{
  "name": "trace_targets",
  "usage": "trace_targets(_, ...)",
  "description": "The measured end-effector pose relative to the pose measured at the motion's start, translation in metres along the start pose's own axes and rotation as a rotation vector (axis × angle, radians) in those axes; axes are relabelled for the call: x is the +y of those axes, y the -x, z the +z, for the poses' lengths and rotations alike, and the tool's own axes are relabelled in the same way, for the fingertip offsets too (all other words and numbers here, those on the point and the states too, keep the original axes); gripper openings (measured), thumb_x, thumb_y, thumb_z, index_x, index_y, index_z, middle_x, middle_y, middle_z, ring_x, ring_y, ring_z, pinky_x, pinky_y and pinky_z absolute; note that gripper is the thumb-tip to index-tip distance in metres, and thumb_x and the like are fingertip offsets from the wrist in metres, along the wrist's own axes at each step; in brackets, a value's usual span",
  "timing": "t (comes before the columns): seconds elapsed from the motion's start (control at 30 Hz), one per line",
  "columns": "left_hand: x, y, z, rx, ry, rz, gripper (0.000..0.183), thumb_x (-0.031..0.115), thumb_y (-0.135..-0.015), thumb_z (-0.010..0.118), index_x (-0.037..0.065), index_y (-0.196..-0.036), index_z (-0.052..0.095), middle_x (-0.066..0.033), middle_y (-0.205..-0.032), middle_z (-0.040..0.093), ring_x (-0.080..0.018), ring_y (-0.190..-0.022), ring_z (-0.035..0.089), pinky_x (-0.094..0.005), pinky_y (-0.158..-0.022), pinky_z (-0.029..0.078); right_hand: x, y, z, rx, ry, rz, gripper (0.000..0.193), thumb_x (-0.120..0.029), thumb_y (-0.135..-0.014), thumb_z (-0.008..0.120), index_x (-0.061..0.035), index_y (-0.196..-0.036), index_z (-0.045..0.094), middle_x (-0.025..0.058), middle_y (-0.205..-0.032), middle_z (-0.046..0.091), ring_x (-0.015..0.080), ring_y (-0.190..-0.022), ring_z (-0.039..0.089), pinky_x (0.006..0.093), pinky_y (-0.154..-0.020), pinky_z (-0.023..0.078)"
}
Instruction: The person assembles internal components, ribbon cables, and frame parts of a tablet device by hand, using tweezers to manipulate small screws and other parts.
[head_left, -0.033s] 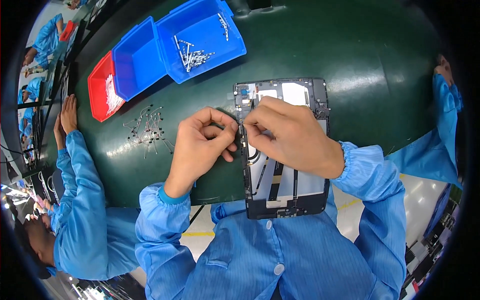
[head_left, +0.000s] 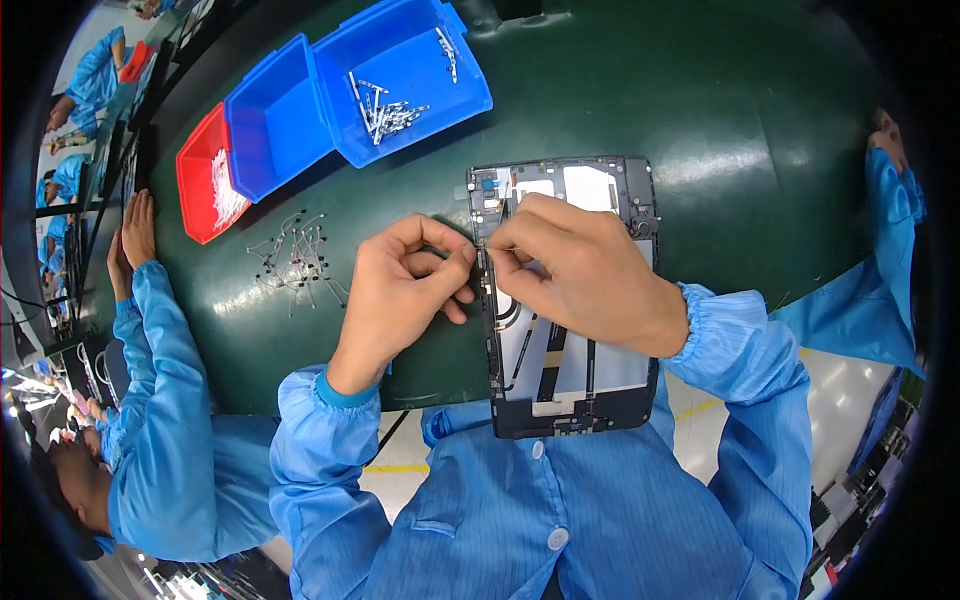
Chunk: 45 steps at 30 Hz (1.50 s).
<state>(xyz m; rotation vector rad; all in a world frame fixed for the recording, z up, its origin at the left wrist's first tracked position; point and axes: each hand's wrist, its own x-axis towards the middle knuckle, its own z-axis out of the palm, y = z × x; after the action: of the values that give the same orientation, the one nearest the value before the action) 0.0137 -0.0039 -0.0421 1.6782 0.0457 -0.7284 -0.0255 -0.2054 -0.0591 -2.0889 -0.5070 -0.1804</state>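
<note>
Open-backed tablet [head_left: 620, 375] on the green tabletop [head_left: 760, 110], in front of the person, lower end reaching past the near edge. Dark frame, pale inner panel, dark strips running along it, small parts near the top.

Left hand [head_left: 400, 285] at the tablet's left edge, upper half: thumb and forefinger brought together in a narrow pinch, other fingers curled. Right hand [head_left: 592, 268] above the tablet, covering part of its middle; thumb and forefinger also drawn close, tips next to the left hand's. Whether either pinch holds something cannot be told; the spot is too small.

Left of the tablet, well apart: a loose tangle of thin wires [head_left: 297, 262] with small dark ends. Beyond it, three bins side by side: red bin [head_left: 194, 172] with white pieces [head_left: 228, 192]; middle blue bin [head_left: 278, 120]; larger blue bin [head_left: 395, 50] with small metallic strips [head_left: 395, 120], mostly heaped toward its near side.

Far left, a co-worker's hand [head_left: 139, 228] on the tabletop, blue sleeve [head_left: 170, 330] below.
</note>
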Motion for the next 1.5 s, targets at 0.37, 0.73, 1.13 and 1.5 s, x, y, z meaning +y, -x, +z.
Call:
trace_targets(0.37, -0.001, -0.002, 0.002, -0.006, 0.036, -0.007, 0.01, -0.003, -0.085, 0.065, -0.005, -0.092, 0.058, -0.0112, -0.089, 0.066, -0.0141, -0.067, 0.069, -0.0243, -0.051, 0.056, -0.007, 0.003, -0.004, 0.019, -0.038, 0.034, 0.01, -0.005, -0.08, 0.068, 0.0, -0.082, 0.059, 0.0106, -0.078, 0.056, 0.0272, -0.063, 0.062, 0.0365, -0.055, 0.051)
trace_targets(0.73, 0.005, -0.006, 0.001, -0.062, -0.003, 0.056, 0.012, 0.001, -0.087, 0.067, -0.002, -0.092, 0.056, -0.0075, -0.084, 0.063, -0.0123, -0.06, 0.066, -0.0233, -0.044, 0.051, -0.016, -0.009, -0.013, -0.036, 0.125, 0.096, 0.008, -0.004, -0.075, 0.065, 0.0033, -0.076, 0.06, 0.0183, -0.075, 0.059, 0.0359, -0.066, 0.062, 0.0432, -0.061, 0.051)
trace_targets(1.13, 0.001, -0.005, -0.013, -0.155, -0.039, 0.05, 0.027, 0.018, -0.09, 0.074, -0.002, -0.1, 0.06, -0.005, -0.085, 0.062, -0.0085, -0.059, 0.061, -0.0219, -0.042, 0.047, -0.007, -0.142, -0.004, -0.032, 0.417, -0.285, 0.011, -0.007, -0.084, 0.068, 0.0027, -0.089, 0.07, 0.0156, -0.086, 0.067, 0.0324, -0.075, 0.066, 0.041, -0.069, 0.053)
trace_targets(1.5, -0.002, -0.008, -0.025, -0.049, 0.025, 0.21, 0.024, 0.019, -0.09, 0.072, -0.002, -0.096, 0.062, -0.0063, -0.08, 0.065, -0.0095, -0.06, 0.063, -0.0235, -0.045, 0.05, 0.014, -0.176, 0.018, -0.399, 0.586, -0.048, 0.012, -0.003, -0.079, 0.065, 0.0035, -0.089, 0.069, 0.0245, -0.087, 0.068, 0.0412, -0.082, 0.067, 0.0454, -0.073, 0.053)
